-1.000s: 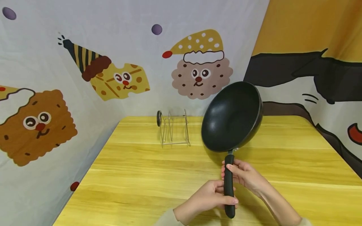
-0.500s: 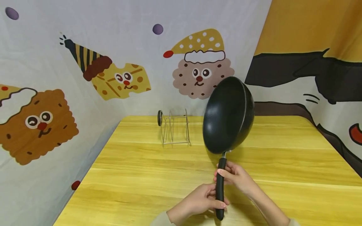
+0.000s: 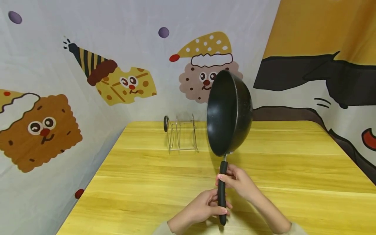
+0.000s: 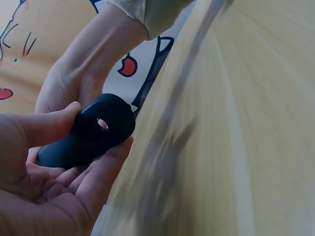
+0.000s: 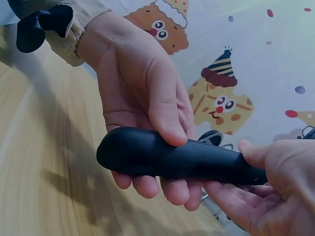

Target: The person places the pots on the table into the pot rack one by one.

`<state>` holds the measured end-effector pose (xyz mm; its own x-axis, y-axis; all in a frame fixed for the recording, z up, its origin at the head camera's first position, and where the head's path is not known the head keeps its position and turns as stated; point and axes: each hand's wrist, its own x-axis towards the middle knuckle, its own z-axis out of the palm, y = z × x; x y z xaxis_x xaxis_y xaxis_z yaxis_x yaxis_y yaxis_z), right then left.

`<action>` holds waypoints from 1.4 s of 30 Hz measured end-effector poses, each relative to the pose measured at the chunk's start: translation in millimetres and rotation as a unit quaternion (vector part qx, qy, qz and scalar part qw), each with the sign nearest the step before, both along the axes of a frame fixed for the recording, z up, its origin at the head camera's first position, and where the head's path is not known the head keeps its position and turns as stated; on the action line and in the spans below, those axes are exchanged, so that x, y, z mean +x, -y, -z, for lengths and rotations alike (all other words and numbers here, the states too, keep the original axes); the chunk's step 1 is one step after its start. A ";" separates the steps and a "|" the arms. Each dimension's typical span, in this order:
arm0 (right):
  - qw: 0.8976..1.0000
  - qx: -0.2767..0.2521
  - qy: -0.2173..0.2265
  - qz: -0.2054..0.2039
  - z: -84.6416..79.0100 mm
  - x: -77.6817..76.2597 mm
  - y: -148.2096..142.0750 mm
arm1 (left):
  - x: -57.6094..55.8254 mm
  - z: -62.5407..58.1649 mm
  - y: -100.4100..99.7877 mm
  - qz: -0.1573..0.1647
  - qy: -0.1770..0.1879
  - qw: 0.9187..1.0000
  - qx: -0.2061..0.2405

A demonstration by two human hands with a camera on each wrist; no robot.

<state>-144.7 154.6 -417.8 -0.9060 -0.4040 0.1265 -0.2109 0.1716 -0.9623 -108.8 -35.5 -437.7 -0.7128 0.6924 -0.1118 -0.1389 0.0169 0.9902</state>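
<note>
A black wok (image 3: 223,112) with a deep bowl is held up over the table, its inside turned to the left and its bowl above the handle in the head view. My left hand (image 3: 202,205) grips the lower end of the black handle (image 3: 222,192), thumb on one side and fingers beneath. Higher up, close to the metal neck, my right hand (image 3: 238,182) holds the same handle between thumb and fingers. The left wrist view shows the handle's end with its hanging hole, the left thumb (image 4: 51,125) against it. Both hands appear around the handle in the right wrist view.
A small metal wire rack (image 3: 182,135) with a black round part on its left stands at the back of the wooden table (image 3: 141,182), left of the wok. A cloth printed with cartoon figures (image 3: 123,26) hangs behind the table and along its left side.
The wok has turned about its handle, so its inside faces further left and more of its outer side shows. Both hands have shifted left with it, keeping their hold.
</note>
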 end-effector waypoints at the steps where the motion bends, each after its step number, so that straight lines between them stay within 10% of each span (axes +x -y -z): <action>1: 1.000 0.006 -0.003 0.004 0.4 0.0 1.4 | 0.2 0.5 0.7 -0.003 0.002 1.000 0.001; 42: 0.970 0.126 -0.208 0.017 -9.5 3.2 32.6 | 10.8 20.8 6.9 -0.098 -0.087 0.991 -0.024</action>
<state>-141.5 122.0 -408.2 -0.8118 -0.4396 0.3845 -0.5611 0.4044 -0.7223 -98.1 -42.4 -458.5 -0.8443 0.5359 -0.0041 0.0292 0.0537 0.9981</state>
